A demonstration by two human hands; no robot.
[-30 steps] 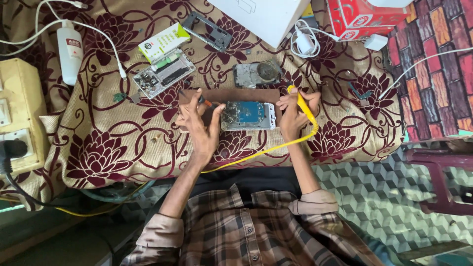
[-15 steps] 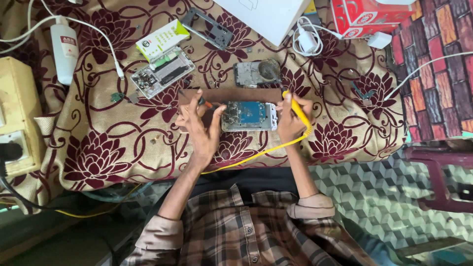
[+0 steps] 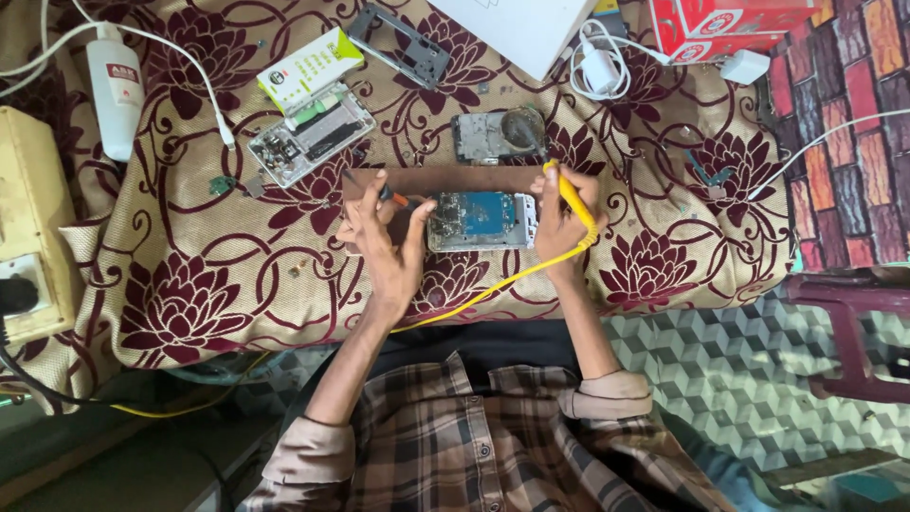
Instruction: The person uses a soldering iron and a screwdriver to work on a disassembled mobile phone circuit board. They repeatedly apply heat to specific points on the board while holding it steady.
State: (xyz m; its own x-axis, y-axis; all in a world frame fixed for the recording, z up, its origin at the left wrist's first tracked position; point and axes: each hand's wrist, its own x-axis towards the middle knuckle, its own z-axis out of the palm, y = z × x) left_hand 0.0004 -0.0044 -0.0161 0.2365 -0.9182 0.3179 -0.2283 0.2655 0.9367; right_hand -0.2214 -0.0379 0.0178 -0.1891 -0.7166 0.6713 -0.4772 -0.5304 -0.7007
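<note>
An opened phone (image 3: 479,221) with bare blue circuitry lies flat on a brown board (image 3: 445,180) on the flowered cloth. My left hand (image 3: 381,239) rests at the phone's left end and pinches a small tool with an orange grip (image 3: 393,196). My right hand (image 3: 559,220) sits at the phone's right end and holds a yellow soldering iron (image 3: 572,197), its tip toward a dark round holder (image 3: 521,126). The iron's yellow cord (image 3: 493,287) trails down toward my lap.
Another stripped phone (image 3: 311,133) and a white-green box (image 3: 311,66) lie at the back left, a metal frame (image 3: 398,43) behind. A white bottle (image 3: 116,90) and yellow socket box (image 3: 33,228) stand left. A white charger (image 3: 599,68) and red carton (image 3: 725,24) sit back right.
Both hands stay on the phone. My right hand with the yellow iron has shifted slightly; the view has drifted a little.
</note>
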